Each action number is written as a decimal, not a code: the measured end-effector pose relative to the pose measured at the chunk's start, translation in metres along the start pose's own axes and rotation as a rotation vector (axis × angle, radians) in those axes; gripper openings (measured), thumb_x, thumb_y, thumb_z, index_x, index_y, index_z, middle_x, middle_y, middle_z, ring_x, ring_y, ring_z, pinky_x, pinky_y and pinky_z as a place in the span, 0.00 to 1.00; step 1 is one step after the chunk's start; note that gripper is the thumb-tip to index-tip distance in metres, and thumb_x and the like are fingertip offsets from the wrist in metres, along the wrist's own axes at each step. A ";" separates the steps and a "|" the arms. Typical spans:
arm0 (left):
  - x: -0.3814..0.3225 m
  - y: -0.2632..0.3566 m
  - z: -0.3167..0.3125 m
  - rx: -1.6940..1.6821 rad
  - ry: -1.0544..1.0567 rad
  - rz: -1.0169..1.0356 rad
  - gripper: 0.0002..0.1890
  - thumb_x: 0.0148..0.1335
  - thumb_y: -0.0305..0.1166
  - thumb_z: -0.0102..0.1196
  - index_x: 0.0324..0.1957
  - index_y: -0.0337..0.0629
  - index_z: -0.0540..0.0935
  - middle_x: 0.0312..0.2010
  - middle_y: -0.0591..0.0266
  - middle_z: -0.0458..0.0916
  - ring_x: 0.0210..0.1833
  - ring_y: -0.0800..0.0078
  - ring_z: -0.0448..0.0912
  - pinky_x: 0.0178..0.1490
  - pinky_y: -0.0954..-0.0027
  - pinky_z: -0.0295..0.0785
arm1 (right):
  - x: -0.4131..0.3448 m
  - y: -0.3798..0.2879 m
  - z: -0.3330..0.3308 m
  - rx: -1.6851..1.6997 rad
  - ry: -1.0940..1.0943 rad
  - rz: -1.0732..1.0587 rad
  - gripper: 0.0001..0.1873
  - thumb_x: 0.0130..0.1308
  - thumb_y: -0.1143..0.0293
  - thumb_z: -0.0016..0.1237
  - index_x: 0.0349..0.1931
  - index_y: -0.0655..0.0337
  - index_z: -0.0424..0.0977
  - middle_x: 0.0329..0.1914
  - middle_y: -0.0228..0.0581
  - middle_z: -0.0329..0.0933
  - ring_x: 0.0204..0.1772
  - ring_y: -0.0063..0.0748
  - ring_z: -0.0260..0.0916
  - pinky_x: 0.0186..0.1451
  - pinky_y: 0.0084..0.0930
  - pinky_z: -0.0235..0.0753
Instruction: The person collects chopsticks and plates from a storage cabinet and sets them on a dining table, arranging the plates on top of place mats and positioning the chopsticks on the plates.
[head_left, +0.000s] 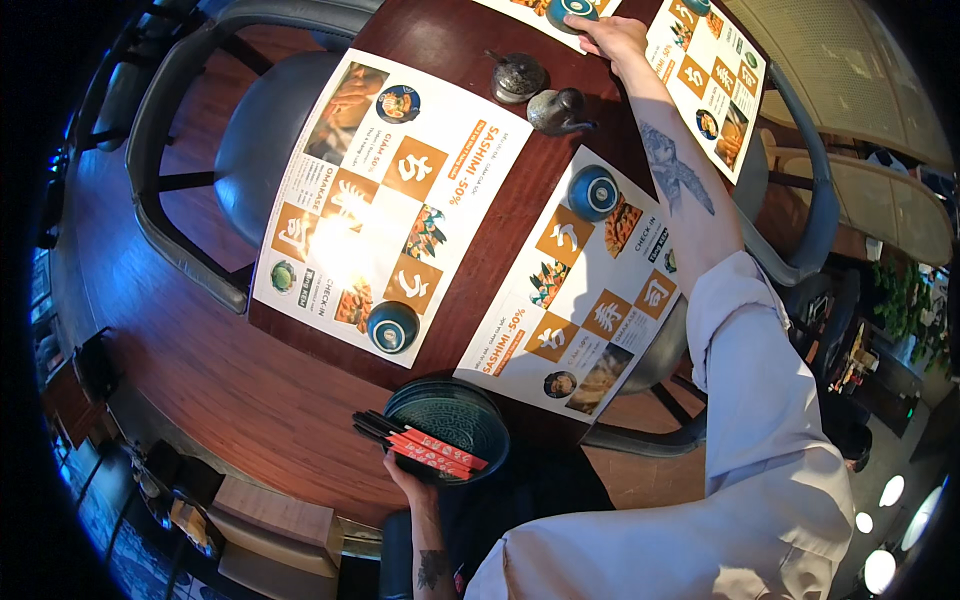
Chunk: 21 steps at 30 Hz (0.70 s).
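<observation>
My left hand (409, 474) holds a stack of dark green ceramic plates (450, 420) from below, beside the table's near edge. Several black chopsticks in red paper sleeves (431, 448) lie on the top plate, near my thumb. My right arm reaches across to the far side, where my right hand (609, 37) has its fingers on a small blue upturned bowl (571, 12) at the edge of a paper placemat (525, 9). Another blue upturned bowl (594, 193) rests on the near right placemat (517, 330), and one more (392, 328) on the left placemat (360, 262).
Between the placemats on the dark wooden table (480, 300) stand a speckled ceramic pot (519, 77) and a small spouted pourer (559, 111). Padded chairs flank the table, one at the left (262, 150) and others at the right (814, 195). A bench (274, 525) is at the lower left.
</observation>
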<state>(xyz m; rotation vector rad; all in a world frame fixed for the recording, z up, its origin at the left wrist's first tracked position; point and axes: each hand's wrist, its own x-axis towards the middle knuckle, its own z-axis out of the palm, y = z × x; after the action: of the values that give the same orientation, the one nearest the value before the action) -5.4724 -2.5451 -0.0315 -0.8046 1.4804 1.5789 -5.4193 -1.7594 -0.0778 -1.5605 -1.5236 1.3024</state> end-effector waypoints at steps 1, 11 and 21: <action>0.001 -0.002 0.000 0.003 -0.017 -0.001 0.31 0.70 0.56 0.42 0.63 0.45 0.72 0.57 0.60 0.78 0.60 0.63 0.76 0.65 0.58 0.71 | 0.000 -0.001 -0.005 -0.066 0.015 -0.030 0.20 0.47 0.64 0.76 0.29 0.70 0.81 0.31 0.38 0.83 0.29 0.23 0.81 0.29 0.13 0.83; -0.007 -0.005 0.005 -0.120 -0.005 0.012 0.34 0.70 0.53 0.42 0.72 0.45 0.66 0.70 0.58 0.69 0.72 0.60 0.67 0.75 0.55 0.58 | -0.088 -0.068 0.003 -0.545 -0.047 -0.013 0.17 0.67 0.60 0.53 0.36 0.69 0.80 0.35 0.50 0.83 0.37 0.41 0.81 0.41 0.33 0.79; 0.015 0.000 -0.008 0.045 0.089 0.052 0.23 0.70 0.45 0.47 0.59 0.40 0.77 0.52 0.63 0.81 0.55 0.72 0.78 0.62 0.66 0.69 | -0.472 -0.040 -0.004 -0.156 -0.188 -0.348 0.05 0.66 0.71 0.60 0.33 0.62 0.83 0.31 0.32 0.83 0.35 0.20 0.80 0.34 0.18 0.74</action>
<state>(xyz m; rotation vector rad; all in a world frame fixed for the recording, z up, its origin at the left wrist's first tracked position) -5.4795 -2.5509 -0.0453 -0.8265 1.6066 1.5595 -5.3671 -2.2062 0.0710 -1.2145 -1.9540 1.1762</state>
